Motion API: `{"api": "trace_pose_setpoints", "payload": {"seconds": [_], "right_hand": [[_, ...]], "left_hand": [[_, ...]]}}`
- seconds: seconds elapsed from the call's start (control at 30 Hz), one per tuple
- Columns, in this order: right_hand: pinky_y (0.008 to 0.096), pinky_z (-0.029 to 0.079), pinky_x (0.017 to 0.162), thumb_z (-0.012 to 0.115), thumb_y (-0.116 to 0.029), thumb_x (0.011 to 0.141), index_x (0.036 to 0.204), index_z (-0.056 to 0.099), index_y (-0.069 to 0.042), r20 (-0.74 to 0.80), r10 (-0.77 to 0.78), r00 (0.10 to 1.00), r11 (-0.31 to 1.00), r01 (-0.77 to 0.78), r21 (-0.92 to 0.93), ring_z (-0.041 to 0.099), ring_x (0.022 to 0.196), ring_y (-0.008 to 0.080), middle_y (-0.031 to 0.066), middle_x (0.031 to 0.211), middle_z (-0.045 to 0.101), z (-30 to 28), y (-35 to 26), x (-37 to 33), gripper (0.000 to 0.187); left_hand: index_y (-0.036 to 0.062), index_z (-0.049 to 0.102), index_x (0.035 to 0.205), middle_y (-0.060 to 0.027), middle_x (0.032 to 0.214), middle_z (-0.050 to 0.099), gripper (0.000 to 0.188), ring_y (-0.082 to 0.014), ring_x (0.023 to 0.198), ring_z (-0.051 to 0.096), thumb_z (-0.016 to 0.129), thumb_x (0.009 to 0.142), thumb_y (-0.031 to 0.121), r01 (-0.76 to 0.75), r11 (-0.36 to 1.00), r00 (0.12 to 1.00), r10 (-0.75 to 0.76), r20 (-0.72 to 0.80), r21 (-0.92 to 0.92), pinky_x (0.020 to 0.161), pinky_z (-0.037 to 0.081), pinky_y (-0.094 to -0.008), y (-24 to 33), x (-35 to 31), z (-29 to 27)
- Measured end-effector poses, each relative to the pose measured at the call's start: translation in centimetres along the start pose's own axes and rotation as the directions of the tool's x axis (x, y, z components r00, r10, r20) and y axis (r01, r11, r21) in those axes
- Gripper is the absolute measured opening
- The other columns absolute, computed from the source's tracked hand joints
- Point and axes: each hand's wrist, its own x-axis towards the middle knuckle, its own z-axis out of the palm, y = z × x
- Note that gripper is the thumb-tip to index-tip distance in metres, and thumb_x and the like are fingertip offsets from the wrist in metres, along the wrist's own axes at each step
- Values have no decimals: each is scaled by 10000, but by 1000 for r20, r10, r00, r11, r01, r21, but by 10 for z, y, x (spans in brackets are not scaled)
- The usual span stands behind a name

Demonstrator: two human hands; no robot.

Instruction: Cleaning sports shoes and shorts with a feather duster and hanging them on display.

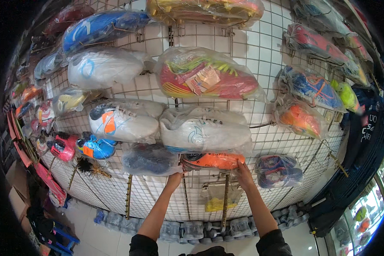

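Between my two hands is an orange sports shoe with a dark heel end, low on the wire grid wall. My left hand is closed at its left end, the fingertips partly hidden there. At the other end, my right hand grips the orange side with the fingers up. Directly above it hangs a white shoe in clear plastic, overlapping its top edge. A dark blue bagged shoe sits just left of my left hand, and another dark bagged pair is to the right.
The wire grid carries several more bagged shoes, including a pink and yellow one above. Metal display bars stick out below. Along the wall's foot lie grey dumbbells. Dark clothing hangs at right; a blue stool stands lower left.
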Motion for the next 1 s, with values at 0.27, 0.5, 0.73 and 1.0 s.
{"api": "trace_pose_setpoints", "payload": {"seconds": [0.27,0.5,0.73,1.0], "right_hand": [[343,379,942,492,-348,927,1248,441,-72,34,63,997,998,-63,10,493,1075,167,28,1177,521,-2,-2,-8,426],[398,370,999,421,-363,947,1356,287,-53,64,131,989,971,-141,194,424,1193,236,115,1294,426,2,-1,-18,531],[501,254,1068,375,-545,899,1394,202,-103,213,119,970,871,-205,447,308,1275,338,182,1355,338,5,21,-43,686],[521,249,1064,299,-553,914,1423,93,-121,220,212,952,796,-299,527,293,1288,349,227,1390,272,29,71,-102,699]], "left_hand": [[-45,446,1211,-96,1153,522,369,-204,1017,587,435,944,209,60,825,977,-164,-137,-562,861,474,-307,3,-5,17],[-83,350,1247,-147,1227,429,441,-253,1073,542,386,945,238,160,752,979,-205,4,-640,937,465,-334,1,-9,24],[-14,150,1393,-183,1355,319,611,-268,1267,340,379,950,340,100,656,970,-233,-74,-748,959,449,-372,38,-45,23],[127,146,1432,-168,1398,298,790,-292,1299,303,434,858,588,70,677,979,-187,-80,-732,995,378,-449,22,-107,39]]}}
